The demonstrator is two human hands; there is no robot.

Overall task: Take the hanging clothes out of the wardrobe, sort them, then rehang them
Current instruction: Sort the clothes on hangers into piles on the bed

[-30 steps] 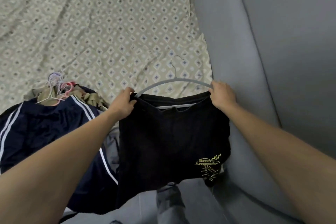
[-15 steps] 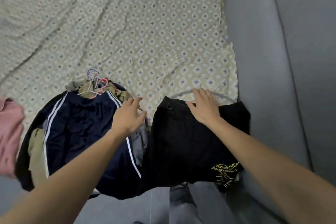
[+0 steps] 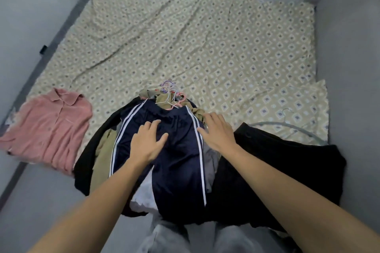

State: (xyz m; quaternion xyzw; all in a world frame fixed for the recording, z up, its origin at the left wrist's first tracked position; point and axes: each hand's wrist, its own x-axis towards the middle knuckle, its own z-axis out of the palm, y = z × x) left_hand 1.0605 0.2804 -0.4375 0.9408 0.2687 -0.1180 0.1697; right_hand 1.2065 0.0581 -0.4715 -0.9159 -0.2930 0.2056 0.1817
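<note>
- The sorting step is in hand, by my reading: the clothes lie on the bed (image 3: pixel 205 47), out of the wardrobe, and are being split into groups.
- The landmark is the heap of clothes (image 3: pixel 164 150) at the near edge of the bed. Its top item is a pair of navy trousers with white side stripes (image 3: pixel 176 170), and a cluster of hangers (image 3: pixel 171 96) sticks out at its far end.
- The left hand (image 3: pixel 147 141) lies flat on the navy trousers, fingers spread and straight, gripping nothing.
- The right hand (image 3: pixel 219 131) rests at the heap's right edge, beside the white stripe, fingers likewise spread and holding nothing.
- Right of the heap, touching it, lies a black garment (image 3: pixel 277 170) with a grey hanger (image 3: pixel 287 127) showing at its far side.
- Left of the heap, apart from it, lies a pink shirt (image 3: pixel 45 129), spread flat with its collar away from the camera.
- The next move likely calls for taking the navy trousers by the waistband or their hanger and lifting them free, without dragging the tangled hooks and the layers beneath along.
- Hard to make out: how many garments the heap holds. Only edges of olive, grey, black and white cloth show under the trousers.
- Which hook belongs to which garment cannot be told; the cluster is small and overlapping.
- The near ends of the heap and of the black garment hang over the bed's edge, partly behind the forearms and grey-trousered legs. The wardrobe is not in view.
</note>
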